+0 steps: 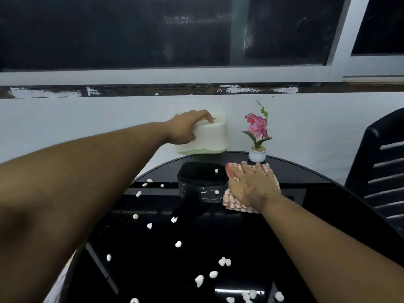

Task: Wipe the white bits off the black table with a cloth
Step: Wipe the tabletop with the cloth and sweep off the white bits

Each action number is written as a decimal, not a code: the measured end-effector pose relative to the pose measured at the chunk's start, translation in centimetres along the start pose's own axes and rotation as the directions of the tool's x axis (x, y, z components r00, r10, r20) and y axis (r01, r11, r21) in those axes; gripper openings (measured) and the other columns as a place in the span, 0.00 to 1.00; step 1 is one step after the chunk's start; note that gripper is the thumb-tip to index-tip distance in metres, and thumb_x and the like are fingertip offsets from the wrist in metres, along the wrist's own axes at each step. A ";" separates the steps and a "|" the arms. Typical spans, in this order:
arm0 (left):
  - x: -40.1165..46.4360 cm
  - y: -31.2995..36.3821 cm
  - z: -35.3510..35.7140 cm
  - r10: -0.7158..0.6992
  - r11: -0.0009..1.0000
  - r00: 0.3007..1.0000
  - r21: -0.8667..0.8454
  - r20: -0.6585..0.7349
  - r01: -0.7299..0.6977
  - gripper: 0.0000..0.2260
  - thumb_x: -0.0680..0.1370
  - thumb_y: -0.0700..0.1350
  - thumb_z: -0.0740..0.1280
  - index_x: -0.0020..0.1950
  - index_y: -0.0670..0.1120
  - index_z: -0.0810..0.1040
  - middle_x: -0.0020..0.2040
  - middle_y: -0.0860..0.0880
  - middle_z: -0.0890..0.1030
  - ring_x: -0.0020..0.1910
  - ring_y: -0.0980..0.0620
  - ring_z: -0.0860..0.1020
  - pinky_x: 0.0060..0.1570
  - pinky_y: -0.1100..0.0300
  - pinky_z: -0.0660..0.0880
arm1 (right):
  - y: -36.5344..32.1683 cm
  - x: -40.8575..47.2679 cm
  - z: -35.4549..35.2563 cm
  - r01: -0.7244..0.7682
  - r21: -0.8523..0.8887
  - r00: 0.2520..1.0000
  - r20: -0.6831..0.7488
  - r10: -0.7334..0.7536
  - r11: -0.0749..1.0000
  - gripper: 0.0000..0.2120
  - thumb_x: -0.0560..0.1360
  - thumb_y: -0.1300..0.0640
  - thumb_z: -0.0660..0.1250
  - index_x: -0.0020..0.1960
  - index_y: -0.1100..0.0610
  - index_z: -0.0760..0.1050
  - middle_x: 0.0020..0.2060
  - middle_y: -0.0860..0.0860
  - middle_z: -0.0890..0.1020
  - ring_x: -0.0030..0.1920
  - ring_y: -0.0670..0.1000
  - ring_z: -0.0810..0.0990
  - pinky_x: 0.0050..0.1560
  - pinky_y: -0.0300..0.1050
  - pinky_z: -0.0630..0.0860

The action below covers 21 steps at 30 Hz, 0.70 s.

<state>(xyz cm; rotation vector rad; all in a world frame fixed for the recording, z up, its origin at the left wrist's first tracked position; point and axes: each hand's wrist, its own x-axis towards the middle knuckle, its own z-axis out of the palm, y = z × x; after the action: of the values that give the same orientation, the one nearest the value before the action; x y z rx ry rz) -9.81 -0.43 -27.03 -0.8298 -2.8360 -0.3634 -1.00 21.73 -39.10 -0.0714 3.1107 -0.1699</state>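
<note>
White foam-like bits [199,280] lie scattered across the glossy black round table [306,186], most of them over its middle and near edge, a few toward the left edge, and one inside a black rectangular bin [200,182] standing near the far edge. A red-and-white checked cloth [234,203] lies flat on the table just right of the bin, pinned under the right hand [251,184], whose fingers are spread straight and pressing down rather than gripping. The left hand [185,127] reaches past the far edge and holds a white tissue box with a pale green base [207,138] lifted off the surface, fingers over its top and thumb on its side. A small white pot holding a pink artificial orchid [258,136] stands at the far edge, just beyond the cloth; a black slatted chair [384,178] sits to the right.

The wiping appears barely begun, since most bits are untouched. Done well, the stroke would keep the palm flat and the cloth fully in contact, sweeping from the far side toward the bits in one gathering pass, steering clear of the orchid pot. Light bits like these probably scatter under quick strokes, so slow overlapping passes toward one edge seem safest.
</note>
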 end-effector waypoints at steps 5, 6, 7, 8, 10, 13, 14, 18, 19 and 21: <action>-1.3 -0.3 -3.1 0.014 0.999 0.999 0.032 -0.038 -0.012 0.28 0.73 0.34 0.67 0.68 0.56 0.68 0.68 0.48 0.71 0.64 0.44 0.70 0.63 0.47 0.68 | -1.9 3.6 0.3 -0.011 -0.020 1.000 0.012 0.012 1.000 0.30 0.79 0.38 0.42 0.79 0.40 0.42 0.81 0.48 0.44 0.79 0.61 0.42 0.76 0.65 0.39; -1.6 -0.4 -3.6 0.015 0.999 0.999 0.034 -0.045 -0.014 0.28 0.73 0.35 0.67 0.68 0.57 0.68 0.67 0.49 0.71 0.63 0.44 0.70 0.63 0.46 0.69 | -2.4 4.1 0.3 0.003 -0.032 1.000 0.017 -0.003 0.999 0.29 0.79 0.38 0.41 0.79 0.39 0.42 0.81 0.48 0.44 0.79 0.61 0.42 0.76 0.64 0.39; -2.0 -0.4 -4.0 0.016 0.999 0.999 0.033 -0.050 -0.014 0.28 0.72 0.35 0.67 0.67 0.58 0.68 0.67 0.49 0.71 0.63 0.44 0.70 0.62 0.46 0.69 | -3.0 4.6 0.3 0.031 -0.046 0.999 0.019 -0.030 0.998 0.29 0.79 0.38 0.41 0.79 0.39 0.42 0.81 0.48 0.44 0.79 0.61 0.43 0.76 0.64 0.39; -2.3 -0.4 -4.4 0.018 0.999 0.998 0.031 -0.052 -0.016 0.28 0.72 0.35 0.67 0.67 0.58 0.68 0.67 0.49 0.71 0.63 0.44 0.70 0.62 0.46 0.69 | -3.5 5.0 0.2 0.068 -0.065 0.998 0.017 -0.067 0.996 0.29 0.79 0.38 0.41 0.79 0.38 0.42 0.81 0.48 0.45 0.79 0.61 0.44 0.76 0.64 0.39; -2.9 -0.4 -5.1 0.022 1.000 0.998 0.024 -0.051 -0.021 0.28 0.72 0.35 0.68 0.67 0.59 0.68 0.68 0.49 0.71 0.63 0.45 0.70 0.61 0.47 0.69 | -4.8 5.5 0.2 0.150 -0.093 0.989 0.021 -0.148 0.984 0.28 0.80 0.38 0.41 0.79 0.38 0.42 0.81 0.49 0.46 0.79 0.62 0.45 0.76 0.64 0.40; -3.7 0.0 -5.9 0.027 0.999 0.997 0.031 -0.066 -0.025 0.28 0.72 0.34 0.67 0.67 0.57 0.68 0.67 0.49 0.71 0.63 0.46 0.69 0.58 0.52 0.68 | -6.4 5.7 0.5 0.252 -0.106 0.968 0.045 -0.248 0.962 0.27 0.80 0.40 0.40 0.79 0.37 0.42 0.81 0.48 0.46 0.79 0.61 0.45 0.76 0.63 0.40; -3.9 0.3 -6.1 0.027 0.999 0.997 0.034 -0.068 -0.025 0.28 0.72 0.34 0.67 0.67 0.57 0.68 0.67 0.49 0.71 0.63 0.47 0.70 0.57 0.53 0.67 | -6.9 5.6 0.6 0.281 -0.108 0.959 0.053 -0.277 0.954 0.27 0.80 0.41 0.39 0.79 0.37 0.41 0.81 0.48 0.45 0.79 0.61 0.45 0.76 0.63 0.40; -4.5 1.4 -6.8 0.026 1.000 0.997 0.013 -0.068 -0.025 0.28 0.72 0.33 0.67 0.67 0.55 0.69 0.66 0.49 0.71 0.60 0.49 0.69 0.57 0.53 0.68 | -8.8 3.3 0.9 0.418 -0.105 0.908 0.071 -0.413 0.902 0.26 0.81 0.43 0.39 0.79 0.37 0.40 0.81 0.47 0.45 0.79 0.60 0.45 0.77 0.62 0.38; -4.5 1.6 -6.9 0.026 1.000 0.997 0.010 -0.067 -0.025 0.28 0.72 0.32 0.67 0.67 0.55 0.69 0.66 0.49 0.71 0.60 0.49 0.69 0.56 0.54 0.67 | -9.2 2.2 1.1 0.459 -0.103 0.889 0.065 -0.454 0.883 0.26 0.81 0.44 0.39 0.79 0.38 0.40 0.81 0.48 0.46 0.79 0.60 0.45 0.77 0.61 0.38; -4.5 2.1 -7.0 0.035 0.999 0.997 0.010 -0.066 -0.034 0.28 0.72 0.33 0.67 0.67 0.55 0.69 0.66 0.50 0.72 0.60 0.49 0.69 0.57 0.53 0.68 | -9.9 -0.2 1.3 0.524 -0.091 0.851 0.048 -0.522 0.847 0.27 0.81 0.44 0.40 0.79 0.39 0.41 0.80 0.47 0.46 0.79 0.59 0.45 0.77 0.60 0.37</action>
<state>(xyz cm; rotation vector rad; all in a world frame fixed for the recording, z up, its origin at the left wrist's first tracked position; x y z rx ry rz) -4.26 -2.92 -20.96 -0.8475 -2.7571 -0.3667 -0.34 11.81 -39.27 -0.9230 2.9883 -0.0162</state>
